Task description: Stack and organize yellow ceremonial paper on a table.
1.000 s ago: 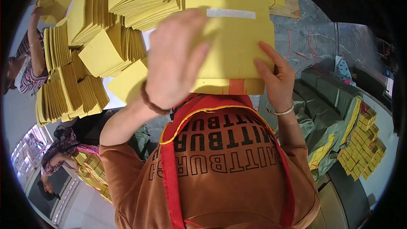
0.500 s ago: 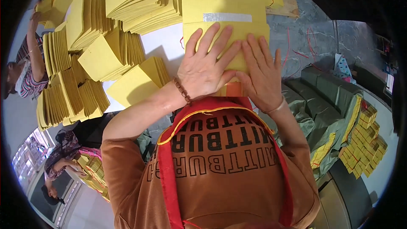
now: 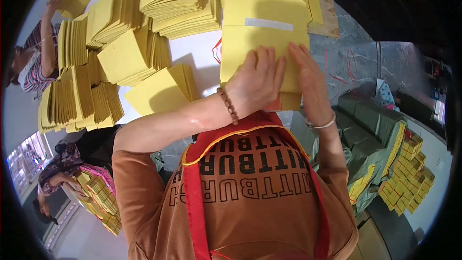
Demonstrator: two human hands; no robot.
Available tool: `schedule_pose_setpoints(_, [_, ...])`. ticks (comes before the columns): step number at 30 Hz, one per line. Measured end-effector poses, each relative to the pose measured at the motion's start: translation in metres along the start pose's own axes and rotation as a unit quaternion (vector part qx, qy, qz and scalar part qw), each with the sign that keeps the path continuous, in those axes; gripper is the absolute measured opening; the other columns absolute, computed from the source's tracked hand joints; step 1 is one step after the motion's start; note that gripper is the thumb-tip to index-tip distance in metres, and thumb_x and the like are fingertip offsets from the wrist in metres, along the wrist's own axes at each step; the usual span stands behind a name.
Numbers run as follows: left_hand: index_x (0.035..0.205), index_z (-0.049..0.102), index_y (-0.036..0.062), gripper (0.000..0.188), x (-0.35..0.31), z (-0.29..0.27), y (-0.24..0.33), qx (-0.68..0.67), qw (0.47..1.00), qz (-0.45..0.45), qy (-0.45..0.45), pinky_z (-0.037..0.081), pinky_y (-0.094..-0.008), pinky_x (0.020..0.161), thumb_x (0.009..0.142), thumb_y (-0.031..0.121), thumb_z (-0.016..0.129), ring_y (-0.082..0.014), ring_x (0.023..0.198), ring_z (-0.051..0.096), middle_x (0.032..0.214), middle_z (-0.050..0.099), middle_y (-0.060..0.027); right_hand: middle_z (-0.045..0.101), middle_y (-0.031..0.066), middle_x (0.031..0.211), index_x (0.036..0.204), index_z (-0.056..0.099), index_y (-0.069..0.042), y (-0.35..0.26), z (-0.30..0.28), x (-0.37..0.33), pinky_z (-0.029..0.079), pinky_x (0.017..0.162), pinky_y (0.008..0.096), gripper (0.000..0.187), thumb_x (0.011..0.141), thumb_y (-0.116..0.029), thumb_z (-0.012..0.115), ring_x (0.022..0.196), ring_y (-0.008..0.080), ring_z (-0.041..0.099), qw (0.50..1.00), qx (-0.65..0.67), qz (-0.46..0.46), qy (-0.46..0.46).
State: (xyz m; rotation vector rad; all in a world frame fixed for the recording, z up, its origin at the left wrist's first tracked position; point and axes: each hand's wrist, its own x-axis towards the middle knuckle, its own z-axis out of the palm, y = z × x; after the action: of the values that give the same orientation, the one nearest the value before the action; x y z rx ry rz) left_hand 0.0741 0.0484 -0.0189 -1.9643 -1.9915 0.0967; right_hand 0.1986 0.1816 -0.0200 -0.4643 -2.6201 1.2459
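Note:
A yellow envelope (image 3: 262, 43) with an open flap and a white adhesive strip (image 3: 268, 23) lies on top of a small pile in front of me. My left hand (image 3: 255, 84), with a bead bracelet on its wrist, curls over the envelope's lower part, fingertips pressing into the paper. Beside it, touching it, my right hand (image 3: 308, 79) lies flat on the envelope's right side, a metal bangle on its wrist. An orange band (image 3: 274, 105) shows under the pile's near edge.
Stacks of yellow envelopes (image 3: 120, 43) crowd the white table (image 3: 195, 58) to my left and ahead. A wooden board (image 3: 327, 17) lies at the far right, red strings (image 3: 337, 74) on the grey floor. Green sacks (image 3: 370, 120) and yellow bundles (image 3: 409, 173) are at right. Other people (image 3: 33, 62) work at left.
My left hand came down from the air onto the envelope, first spread flat, now curled. My right hand moved from gripping the envelope's edge to lying flat on it.

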Motion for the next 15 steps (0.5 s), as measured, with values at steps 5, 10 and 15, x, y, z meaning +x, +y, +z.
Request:
schedule_pose_setpoints(5, [0.114, 0.055, -0.0027, 0.044, -0.010, -0.028, -0.054, -0.269, 0.957, -0.052, 0.092, 0.050, -0.0338, 0.074, 0.071, 0.010, 0.056, -0.0279, 0.089, 0.059, 0.101, 0.060, -0.0176, 0.038, 0.0137, 0.139, 0.133, 0.039, 0.001, -0.026, -0.006, 0.002, 0.022, 0.107, 0.0378, 0.058, 0.095, -0.041, 0.027, 0.130, 0.0272, 0.032, 0.989, 0.101, -0.030, 0.101])
schedule_pose_setpoints(10, [0.114, 0.054, -0.0040, 0.032, -0.118, -0.095, -0.124, -0.555, 0.775, -0.292, 0.084, 0.050, -0.0284, 0.078, 0.082, -0.002, 0.049, -0.0186, 0.093, 0.062, 0.098, 0.065, -0.0136, 0.041, 0.0151, 0.136, 0.130, 0.042, 0.003, -0.061, 0.013, -0.016, 0.025, 0.105, 0.0406, 0.058, 0.092, -0.041, 0.036, 0.127, 0.0289, 0.037, 0.925, 0.261, -0.239, 0.138])
schedule_pose_setpoints(15, [0.120, 0.052, -0.0017, 0.037, -0.208, -0.084, -0.094, -0.356, 0.821, -0.428, 0.125, 0.047, -0.0281, 0.081, 0.084, -0.005, 0.050, -0.0185, 0.093, 0.061, 0.102, 0.064, -0.0139, 0.040, 0.0175, 0.135, 0.125, 0.047, 0.003, -0.102, 0.063, 0.007, 0.030, 0.102, 0.0349, 0.039, 0.092, -0.018, 0.043, 0.124, 0.0286, 0.039, 0.850, 0.330, -0.120, -0.392])
